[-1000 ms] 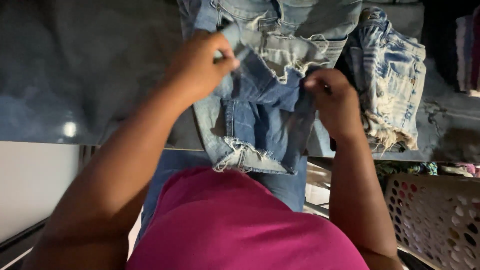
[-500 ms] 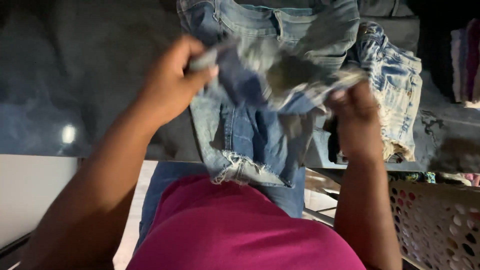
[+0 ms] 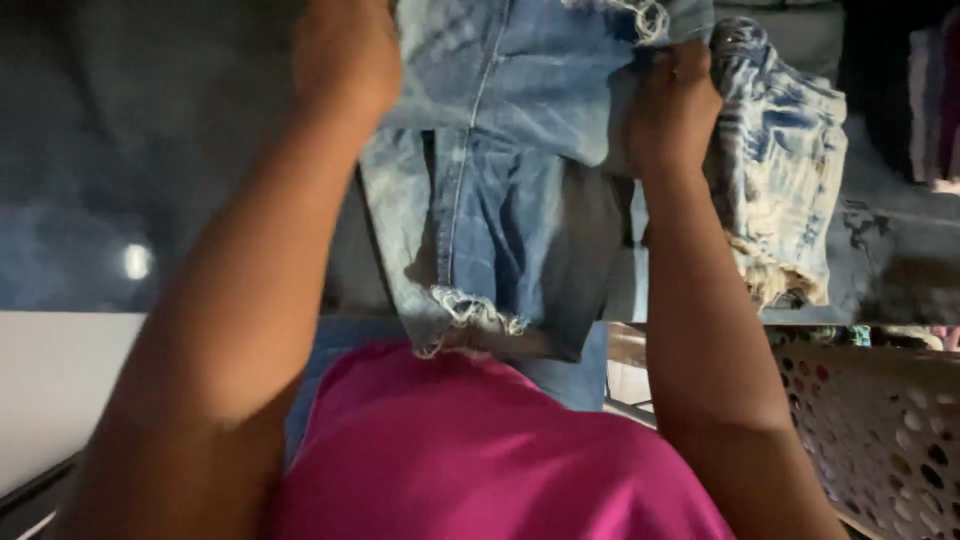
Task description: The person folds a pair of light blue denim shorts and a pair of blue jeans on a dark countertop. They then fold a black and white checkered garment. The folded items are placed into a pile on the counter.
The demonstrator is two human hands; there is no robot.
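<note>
**Denim shorts lifted and spread between two hands**

Head view: Compared with a second ago, when both hands were bunched close together over the folded cloth low on the desk, the hands now stand wider apart and higher, and the denim shorts [image 3: 500, 200] hang open between them. That suggests the garment has been shaken out flat rather than kept crumpled. The left hand [image 3: 345, 60] grips the upper edge of the shorts at their left corner, fingers clenched into the cloth. The right hand [image 3: 672, 105] is closed on the upper edge at their right side, knuckles toward the camera.

The shorts lie over the dark desk [image 3: 150, 150], their long axis running from the held waist end, far from the person, down to the frayed hem [image 3: 470, 310], which points at the pink shirt [image 3: 480, 450]. A bleached denim piece [image 3: 780, 190] lies just right of the shorts. A perforated laundry basket [image 3: 880, 440] stands below and right of them.
</note>
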